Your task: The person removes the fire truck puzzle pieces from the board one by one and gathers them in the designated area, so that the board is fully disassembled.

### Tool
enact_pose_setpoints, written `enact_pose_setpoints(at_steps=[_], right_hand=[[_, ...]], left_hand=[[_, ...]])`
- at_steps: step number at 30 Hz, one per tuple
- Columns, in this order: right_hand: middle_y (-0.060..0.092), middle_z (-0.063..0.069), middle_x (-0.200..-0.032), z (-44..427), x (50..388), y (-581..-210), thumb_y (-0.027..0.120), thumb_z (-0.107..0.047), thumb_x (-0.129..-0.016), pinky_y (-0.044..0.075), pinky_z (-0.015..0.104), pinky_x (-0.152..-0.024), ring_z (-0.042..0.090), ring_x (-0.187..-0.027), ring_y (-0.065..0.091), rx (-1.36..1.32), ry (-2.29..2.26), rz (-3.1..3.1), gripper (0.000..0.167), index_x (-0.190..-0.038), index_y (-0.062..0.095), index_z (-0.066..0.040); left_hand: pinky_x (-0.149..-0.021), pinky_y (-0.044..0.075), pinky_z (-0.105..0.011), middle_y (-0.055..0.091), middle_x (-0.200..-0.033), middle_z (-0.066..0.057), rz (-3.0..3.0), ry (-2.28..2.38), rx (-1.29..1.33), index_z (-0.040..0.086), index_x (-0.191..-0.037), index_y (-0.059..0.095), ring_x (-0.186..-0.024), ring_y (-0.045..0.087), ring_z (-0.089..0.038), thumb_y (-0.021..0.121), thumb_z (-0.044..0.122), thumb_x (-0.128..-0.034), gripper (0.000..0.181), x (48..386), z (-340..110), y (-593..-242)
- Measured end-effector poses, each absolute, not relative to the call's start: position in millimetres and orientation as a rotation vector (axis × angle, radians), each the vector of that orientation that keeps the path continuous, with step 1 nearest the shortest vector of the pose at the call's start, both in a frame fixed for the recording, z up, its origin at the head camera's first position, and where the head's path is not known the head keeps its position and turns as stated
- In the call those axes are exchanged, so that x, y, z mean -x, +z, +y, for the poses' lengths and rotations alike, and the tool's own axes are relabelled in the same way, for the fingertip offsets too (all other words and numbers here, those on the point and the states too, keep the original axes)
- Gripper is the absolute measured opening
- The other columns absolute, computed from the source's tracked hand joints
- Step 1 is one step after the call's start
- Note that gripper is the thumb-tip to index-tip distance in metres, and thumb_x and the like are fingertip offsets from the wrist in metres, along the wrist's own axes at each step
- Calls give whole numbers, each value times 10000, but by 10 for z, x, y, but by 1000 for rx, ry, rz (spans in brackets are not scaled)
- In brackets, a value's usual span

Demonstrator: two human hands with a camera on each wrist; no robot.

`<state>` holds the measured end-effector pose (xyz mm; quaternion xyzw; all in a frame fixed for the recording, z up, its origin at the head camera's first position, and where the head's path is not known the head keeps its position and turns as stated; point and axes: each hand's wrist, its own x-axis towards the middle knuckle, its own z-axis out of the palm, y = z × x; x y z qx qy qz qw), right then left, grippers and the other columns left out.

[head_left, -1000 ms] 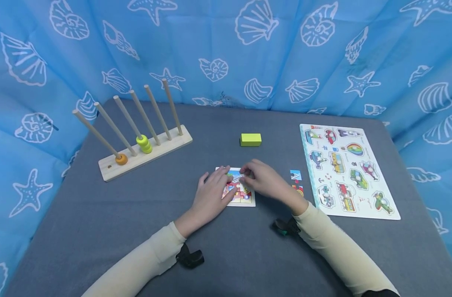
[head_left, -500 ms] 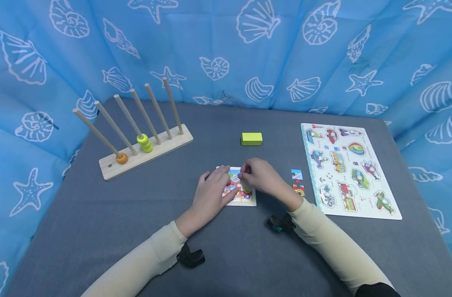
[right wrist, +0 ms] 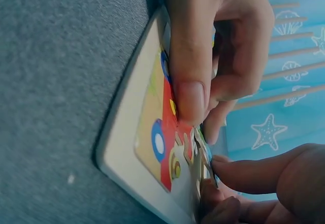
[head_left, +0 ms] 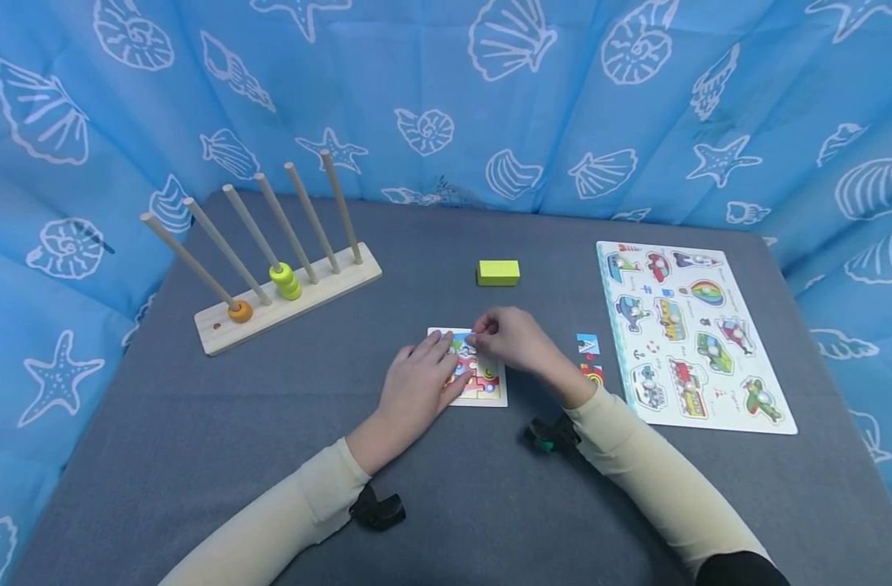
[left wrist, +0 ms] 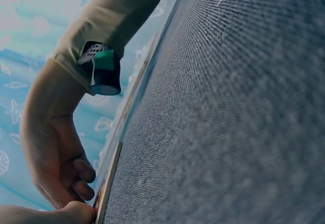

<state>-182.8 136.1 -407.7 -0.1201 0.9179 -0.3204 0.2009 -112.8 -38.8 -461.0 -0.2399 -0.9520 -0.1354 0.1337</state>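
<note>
A small jigsaw puzzle in a pale wooden tray [head_left: 486, 403] lies mid-table, partly covered by both hands. My left hand [head_left: 417, 378] rests on its left side, fingers extended, with the thumb [right wrist: 190, 89] pressing the red printed pieces in the right wrist view. At the tray's upper part, my right hand [head_left: 518, 338] pinches a thin puzzle piece [right wrist: 207, 160] that stands tilted above the others. Several spots inside the tray are hidden by fingers. Right of the hands lie a blue-and-white loose piece [head_left: 587, 344] and a red one [head_left: 592, 373].
A large peg puzzle board [head_left: 698, 338] with vehicle pictures lies at the right. Behind the hands is a yellow-green block [head_left: 498, 273]. At the back left stands a wooden peg rack [head_left: 329, 277] with orange and green beads. A blue shell-print curtain [head_left: 446, 73] borders the table.
My right thumb and fingers have shifted slightly away from me, toward the tray's top edge. The left hand has stayed pressed in place.
</note>
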Motion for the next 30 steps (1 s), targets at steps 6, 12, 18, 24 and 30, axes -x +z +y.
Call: enact_pose_setpoints(at_steps=[6, 12, 18, 24, 30], right_hand=[[640, 50, -743, 1364, 1879, -4071, 674, -199, -892, 423, 263, -545, 157, -624, 544, 265, -929, 2518, 119, -884, 701, -84], [659, 68, -658, 1368, 1935, -4065, 675, -189, -899, 368, 246, -448, 145, -503, 551, 129, -1018, 2397, 114, -874, 720, -87], [658, 42, -682, 1368, 1954, -4079, 684, -185, -893, 374, 251, -503, 127, -529, 544, 111, -1026, 2394, 137, -866, 734, -60], [663, 38, -693, 1365, 1953, -4082, 692, -177, -884, 388, 249, -512, 117, -540, 533, 103, -1047, 2388, 138, -862, 732, -47], [661, 47, -705, 1357, 1948, -4081, 683, -175, -891, 375, 254, -528, 133, -557, 521, 102, -1043, 2387, 140, -870, 730, -44]], left_hand=[[-895, 483, -438, 602, -1316, -67, -2743, -421, 710, 154, -948, 686, -1256, 533, -233, 580, 427, -935, 294, 1134, -398, -4617], [-858, 488, -445, 622, -1284, -81, -2696, -453, 716, 153, -904, 679, -1225, 557, -245, 603, 403, -926, 262, 1143, -400, -4632], [-826, 486, -417, 638, -1231, -94, -2685, -498, 691, 159, -920, 694, -1192, 571, -247, 618, 384, -919, 238, 1149, -400, -4648], [-757, 476, -374, 645, -1099, -72, -2667, -505, 678, 170, -937, 720, -1099, 596, -224, 627, 348, -916, 202, 1166, -410, -4633], [-725, 479, -360, 677, -1063, -64, -2631, -543, 675, 161, -922, 748, -1090, 612, -224, 660, 282, -889, 153, 1180, -425, -4641]])
